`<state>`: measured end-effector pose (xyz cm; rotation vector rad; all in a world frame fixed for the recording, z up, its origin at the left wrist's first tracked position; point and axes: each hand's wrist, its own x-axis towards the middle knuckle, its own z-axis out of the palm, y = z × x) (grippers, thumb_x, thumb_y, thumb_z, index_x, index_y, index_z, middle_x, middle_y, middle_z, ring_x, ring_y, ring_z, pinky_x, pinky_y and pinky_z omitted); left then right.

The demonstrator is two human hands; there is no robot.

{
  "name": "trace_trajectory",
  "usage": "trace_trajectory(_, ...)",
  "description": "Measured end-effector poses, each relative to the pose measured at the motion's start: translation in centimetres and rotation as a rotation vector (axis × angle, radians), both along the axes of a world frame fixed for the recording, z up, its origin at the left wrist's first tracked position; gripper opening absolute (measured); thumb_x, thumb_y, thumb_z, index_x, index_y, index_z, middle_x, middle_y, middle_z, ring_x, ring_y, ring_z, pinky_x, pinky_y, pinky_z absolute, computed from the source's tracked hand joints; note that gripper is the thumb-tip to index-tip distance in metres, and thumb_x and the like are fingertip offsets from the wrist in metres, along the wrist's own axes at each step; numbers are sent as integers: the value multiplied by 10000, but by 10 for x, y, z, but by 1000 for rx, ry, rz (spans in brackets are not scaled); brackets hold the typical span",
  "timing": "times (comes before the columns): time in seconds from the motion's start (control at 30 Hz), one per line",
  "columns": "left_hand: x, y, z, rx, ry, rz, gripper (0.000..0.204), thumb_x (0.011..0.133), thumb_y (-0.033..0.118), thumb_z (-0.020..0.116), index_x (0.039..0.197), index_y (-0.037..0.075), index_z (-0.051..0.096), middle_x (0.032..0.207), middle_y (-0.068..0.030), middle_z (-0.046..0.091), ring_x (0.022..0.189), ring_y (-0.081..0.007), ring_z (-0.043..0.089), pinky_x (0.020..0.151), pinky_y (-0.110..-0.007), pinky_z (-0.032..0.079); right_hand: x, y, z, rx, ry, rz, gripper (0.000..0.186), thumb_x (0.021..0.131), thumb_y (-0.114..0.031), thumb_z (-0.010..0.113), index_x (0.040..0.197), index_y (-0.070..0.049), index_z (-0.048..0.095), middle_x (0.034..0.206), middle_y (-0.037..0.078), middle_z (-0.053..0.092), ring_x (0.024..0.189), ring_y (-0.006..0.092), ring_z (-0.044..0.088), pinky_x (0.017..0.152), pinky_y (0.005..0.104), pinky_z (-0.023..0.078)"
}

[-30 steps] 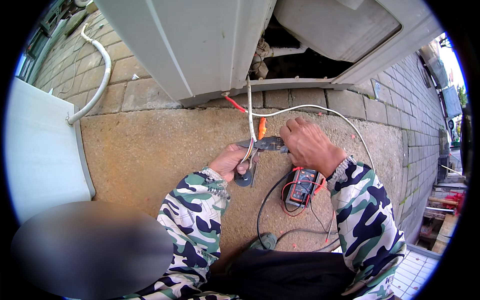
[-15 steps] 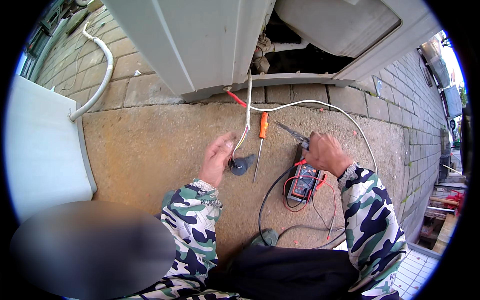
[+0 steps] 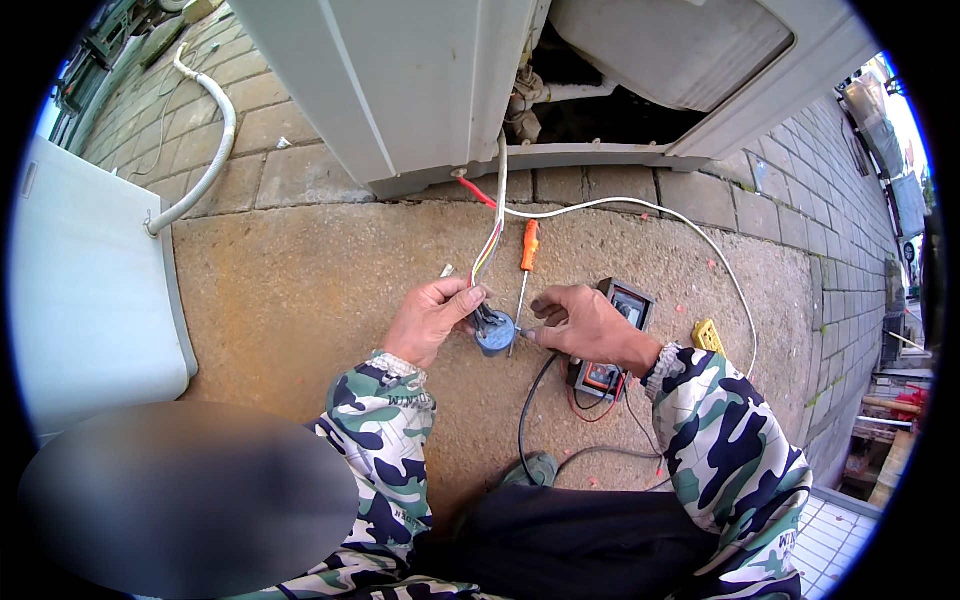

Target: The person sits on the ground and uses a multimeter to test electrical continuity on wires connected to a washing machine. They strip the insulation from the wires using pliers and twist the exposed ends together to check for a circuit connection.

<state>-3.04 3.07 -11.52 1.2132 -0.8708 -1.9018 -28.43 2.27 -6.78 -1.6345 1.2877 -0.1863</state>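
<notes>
Pliers gone from the right hand (image 3: 590, 325); that hand moves left from above the meter (image 3: 600, 378) to the right edge of the round part (image 3: 494, 333), fingers pinched. Left hand (image 3: 430, 315), loose beside the part half a second ago, now grips at its wire end; blue face now shows. Meter's upper end uncovered. Yellow object (image 3: 708, 336) now visible by right sleeve (image 3: 735, 440).
</notes>
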Motion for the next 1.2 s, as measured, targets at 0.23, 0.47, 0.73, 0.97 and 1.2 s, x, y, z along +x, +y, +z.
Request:
trace_trajectory(0.23,-11,-7,36,-30,334,63,254,971,152,695,1179,7,680,984,-40,710,806,-108,670,698,-247,543,17,-5,62,6,-334,7,488,816,-170,735,1216,85,621,1079,186,711,984,234,690,888,352,543)
trace_trajectory(0.47,-20,-6,50,-103,455,-6,408,918,19,706,1307,-9,585,1105,-73,688,971,-145,671,832,-289,568,18,5,79,103,-313,-139,263,922,-121,684,1119,53,673,875,62,685,835,105,597,745,300,515)
trace_trajectory(0.73,-19,-5,41,-70,502,50,310,915,12,696,1209,18,597,1062,-66,690,953,-165,698,844,-310,589,15,5,73,221,-397,-330,183,923,-60,669,1059,61,688,881,37,688,841,92,599,756,281,510)
trace_trajectory(0.97,-31,-8,45,-55,418,62,424,959,59,644,1357,10,507,1109,-77,662,938,-139,665,828,-300,557,4,7,65,168,-442,-364,200,898,-78,735,1043,55,703,880,43,697,838,87,613,745,267,514)
trace_trajectory(1.2,-43,-4,69,-316,90,-34,457,959,22,603,1399,-21,488,1137,-71,643,926,-92,629,813,-254,525,13,7,77,114,-360,-293,201,884,-126,768,974,50,730,822,31,671,763,75,568,662,263,477)
